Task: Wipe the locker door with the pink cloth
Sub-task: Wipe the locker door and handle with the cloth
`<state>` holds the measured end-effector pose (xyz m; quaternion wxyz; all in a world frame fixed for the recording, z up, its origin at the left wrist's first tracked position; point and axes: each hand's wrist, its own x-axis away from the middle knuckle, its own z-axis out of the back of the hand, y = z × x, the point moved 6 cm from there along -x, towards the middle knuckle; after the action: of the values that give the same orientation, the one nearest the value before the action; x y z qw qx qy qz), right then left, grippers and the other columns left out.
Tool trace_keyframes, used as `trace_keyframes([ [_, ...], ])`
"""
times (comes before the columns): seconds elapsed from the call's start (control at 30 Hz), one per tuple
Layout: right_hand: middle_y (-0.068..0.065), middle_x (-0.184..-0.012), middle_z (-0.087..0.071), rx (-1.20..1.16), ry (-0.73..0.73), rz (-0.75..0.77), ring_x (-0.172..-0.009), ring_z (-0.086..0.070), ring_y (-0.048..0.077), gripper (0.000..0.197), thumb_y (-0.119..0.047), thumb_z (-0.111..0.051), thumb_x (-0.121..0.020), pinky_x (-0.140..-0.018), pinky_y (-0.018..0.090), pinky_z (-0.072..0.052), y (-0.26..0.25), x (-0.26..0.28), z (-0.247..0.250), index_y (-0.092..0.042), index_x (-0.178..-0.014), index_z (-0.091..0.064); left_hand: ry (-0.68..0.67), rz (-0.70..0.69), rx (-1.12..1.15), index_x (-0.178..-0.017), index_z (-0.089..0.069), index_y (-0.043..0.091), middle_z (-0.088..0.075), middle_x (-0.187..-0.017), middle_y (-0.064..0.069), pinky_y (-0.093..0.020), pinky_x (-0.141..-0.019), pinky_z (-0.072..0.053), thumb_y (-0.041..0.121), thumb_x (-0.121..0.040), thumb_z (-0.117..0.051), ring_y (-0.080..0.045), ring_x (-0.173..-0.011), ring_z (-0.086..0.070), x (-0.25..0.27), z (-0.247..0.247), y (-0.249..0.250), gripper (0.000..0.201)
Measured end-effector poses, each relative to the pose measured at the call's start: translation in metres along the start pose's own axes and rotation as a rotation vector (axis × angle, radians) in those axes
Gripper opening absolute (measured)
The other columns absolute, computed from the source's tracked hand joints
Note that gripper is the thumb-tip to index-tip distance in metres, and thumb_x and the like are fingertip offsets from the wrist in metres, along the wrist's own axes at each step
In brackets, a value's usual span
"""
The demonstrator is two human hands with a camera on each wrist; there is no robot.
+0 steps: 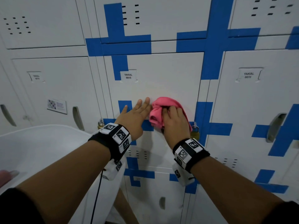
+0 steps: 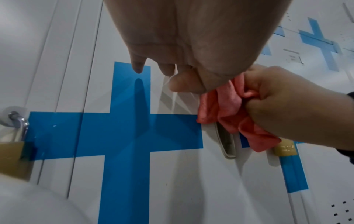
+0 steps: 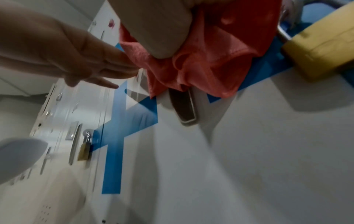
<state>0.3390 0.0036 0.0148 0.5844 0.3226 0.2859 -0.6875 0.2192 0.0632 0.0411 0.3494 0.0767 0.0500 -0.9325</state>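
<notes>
The white locker door (image 1: 161, 78) labelled YAKAL 0015 fills the middle of the head view, with blue tape crosses at its corners. My right hand (image 1: 174, 120) grips a bunched pink cloth (image 1: 160, 110) against the door just above its recessed handle (image 2: 226, 141). In the right wrist view the pink cloth (image 3: 201, 60) hangs crumpled under my palm. My left hand (image 1: 137, 113) lies flat on the door with straight fingers, just left of the cloth, its fingertips (image 2: 138, 68) over blue tape (image 2: 130, 128).
A brass padlock (image 1: 195, 131) hangs at the door's right edge, close under my right hand, and another padlock (image 1: 101, 124) hangs at the left edge. Neighbouring lockers (image 1: 252, 94) surround the door. A white rounded object (image 1: 40, 151) juts in at lower left.
</notes>
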Motion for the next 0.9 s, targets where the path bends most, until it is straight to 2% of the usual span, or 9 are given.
trace_keyframes([
  [0.1,0.017,-0.108,-0.057,0.035,-0.020,0.067,-0.093,-0.052,0.032,0.049,-0.012,-0.069,-0.073,-0.080,0.041,-0.049,-0.004,0.005,-0.004,-0.003,-0.120,-0.056,0.032,0.005,0.069,-0.146,0.022,0.029,0.009,-0.161,0.005,-0.051,-0.120,-0.005,-0.009,-0.070,-0.043,-0.013,-0.148,0.008,0.001,0.002,0.000,0.107],
  [0.27,0.011,-0.104,-0.059,0.062,-0.137,0.183,-0.091,-0.053,0.029,0.041,-0.014,-0.067,-0.070,-0.080,0.040,-0.050,-0.012,0.028,-0.015,-0.008,-0.111,-0.063,0.012,0.015,0.102,-0.145,0.024,0.031,0.011,-0.161,0.003,-0.048,-0.121,-0.004,-0.009,-0.073,-0.042,-0.014,-0.149,0.005,0.003,0.004,0.002,0.105],
  [0.4,0.006,-0.105,-0.061,0.071,-0.303,0.211,-0.093,-0.055,0.024,0.047,-0.029,-0.078,-0.068,-0.081,0.038,-0.052,-0.009,0.054,-0.031,-0.015,-0.110,-0.064,-0.041,0.000,0.163,-0.141,0.029,0.040,-0.005,-0.161,-0.008,-0.042,-0.122,-0.002,-0.012,-0.071,-0.041,-0.016,-0.146,-0.021,0.015,0.002,0.006,0.111],
  [0.5,0.008,-0.108,-0.061,-0.042,-0.146,0.157,-0.095,-0.056,0.025,0.048,-0.018,-0.072,-0.072,-0.082,0.039,-0.053,-0.001,0.051,-0.012,-0.011,-0.118,-0.061,-0.013,-0.036,0.269,-0.142,0.025,0.040,-0.017,-0.160,0.007,-0.035,-0.120,-0.006,-0.010,-0.075,-0.042,-0.018,-0.138,-0.036,0.026,-0.003,0.005,0.107],
  [0.57,0.012,-0.109,-0.061,-0.083,0.012,0.111,-0.094,-0.056,0.027,0.050,-0.015,-0.074,-0.072,-0.084,0.039,-0.052,0.002,0.034,0.011,-0.006,-0.119,-0.060,0.066,-0.023,0.384,-0.144,0.020,0.042,-0.027,-0.156,0.011,-0.039,-0.117,-0.027,-0.005,-0.080,-0.043,-0.025,-0.132,-0.044,0.029,0.002,0.000,0.102],
  [0.63,0.015,-0.112,-0.060,-0.086,0.075,0.065,-0.096,-0.055,0.029,0.051,-0.020,-0.072,-0.074,-0.085,0.039,-0.050,0.003,0.008,0.029,-0.004,-0.120,-0.058,0.163,0.014,0.451,-0.147,0.011,0.040,-0.044,-0.148,0.003,-0.040,-0.097,-0.050,0.000,-0.083,-0.046,-0.024,-0.099,-0.062,0.027,0.010,-0.006,0.094],
  [0.67,0.016,-0.113,-0.059,-0.089,0.065,0.036,-0.098,-0.054,0.030,0.052,-0.022,-0.069,-0.075,-0.085,0.040,-0.050,0.003,-0.005,0.033,-0.004,-0.121,-0.057,0.214,0.040,0.451,-0.149,0.004,0.036,-0.050,-0.143,0.002,-0.040,-0.090,-0.053,0.002,-0.085,-0.047,-0.021,-0.088,-0.063,0.026,0.015,-0.008,0.088],
  [0.8,0.018,-0.105,-0.058,0.003,-0.022,0.059,-0.092,-0.053,0.032,0.055,-0.019,-0.075,-0.065,-0.076,0.042,-0.051,-0.006,-0.028,0.027,-0.003,-0.115,-0.059,0.385,0.065,0.294,-0.142,-0.039,0.022,-0.066,-0.118,-0.004,-0.034,-0.095,-0.047,0.007,-0.090,-0.048,-0.023,-0.107,-0.058,0.022,0.027,-0.007,0.054],
  [0.9,0.013,-0.104,-0.058,0.057,-0.086,0.184,-0.091,-0.053,0.031,0.051,-0.023,-0.077,-0.065,-0.073,0.041,-0.051,-0.015,-0.021,0.012,-0.008,-0.112,-0.062,0.363,0.112,0.234,-0.131,-0.054,0.016,-0.064,-0.109,-0.010,-0.033,-0.092,-0.045,0.003,-0.091,-0.045,-0.027,-0.107,-0.056,0.021,0.026,-0.009,0.043],
])
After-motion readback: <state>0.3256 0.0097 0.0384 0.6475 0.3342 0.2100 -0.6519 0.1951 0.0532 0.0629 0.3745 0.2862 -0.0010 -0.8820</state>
